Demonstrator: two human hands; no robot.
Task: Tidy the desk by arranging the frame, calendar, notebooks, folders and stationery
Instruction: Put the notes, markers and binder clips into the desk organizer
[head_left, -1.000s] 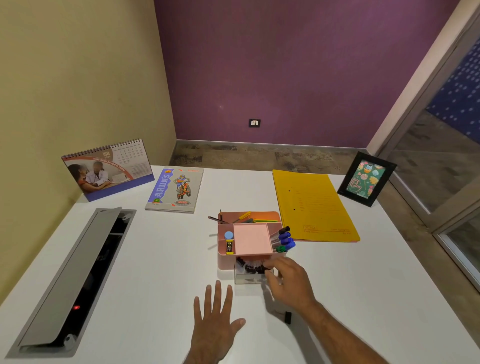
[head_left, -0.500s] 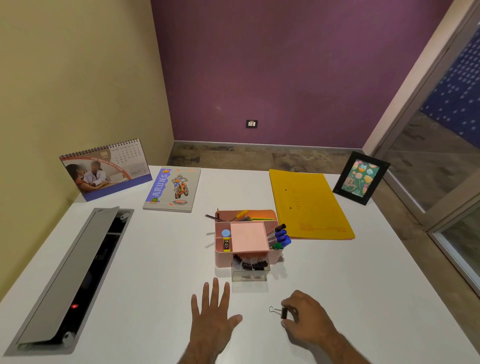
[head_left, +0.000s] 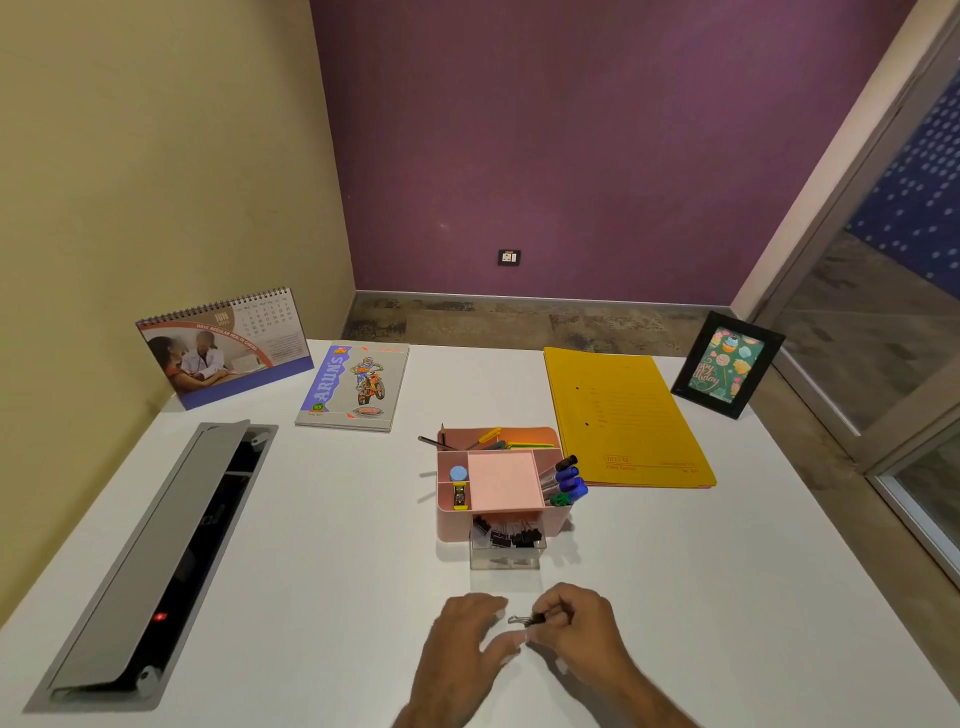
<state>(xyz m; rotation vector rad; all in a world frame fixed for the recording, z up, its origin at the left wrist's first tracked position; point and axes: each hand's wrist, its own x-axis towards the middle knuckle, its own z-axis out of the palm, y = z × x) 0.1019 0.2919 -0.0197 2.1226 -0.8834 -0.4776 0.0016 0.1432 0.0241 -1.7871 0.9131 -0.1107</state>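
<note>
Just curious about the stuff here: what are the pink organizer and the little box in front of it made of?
The pink desk organizer looks like matte moulded plastic: rounded corners, even colour. The small box seems clear glossy plastic, as the binder clips show through its walls.

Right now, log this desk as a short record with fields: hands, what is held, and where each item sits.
right hand: pinches a black binder clip just above the desk
left hand: beside the clip, fingers loosely bent; whether it touches the clip is unclear
clip box: clear, holds black clips, against the front of the pink organizer
markers: in the organizer's right side
calendar: upright, far left
notebook: flat, right of the calendar
yellow folder: flat, far right
frame: upright, far right corner
</note>
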